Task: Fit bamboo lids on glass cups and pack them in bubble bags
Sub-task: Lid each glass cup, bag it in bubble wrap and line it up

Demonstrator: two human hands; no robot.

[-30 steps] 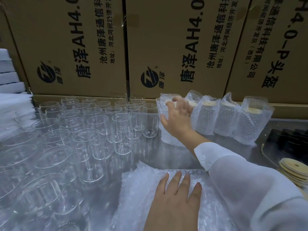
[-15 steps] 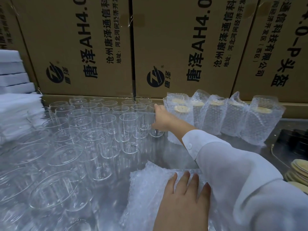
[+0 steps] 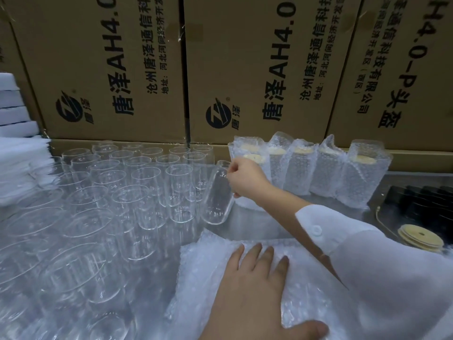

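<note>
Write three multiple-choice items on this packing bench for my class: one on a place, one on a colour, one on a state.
1. Where is the loose stack of lids?
A. right of the sleeve
B. on a shelf
C. on the floor

2. What colour is the sleeve?
A. black
B. white
C. red

3. How is the cup in the right hand?
A. upright, lidded
B. upside down
C. tilted, no lid

Key:
1 A: the tan discs lie at the right edge, beyond the arm.
2 B: cuff and arm are white.
3 C: the cup leans in the grip and its mouth is open.
</note>
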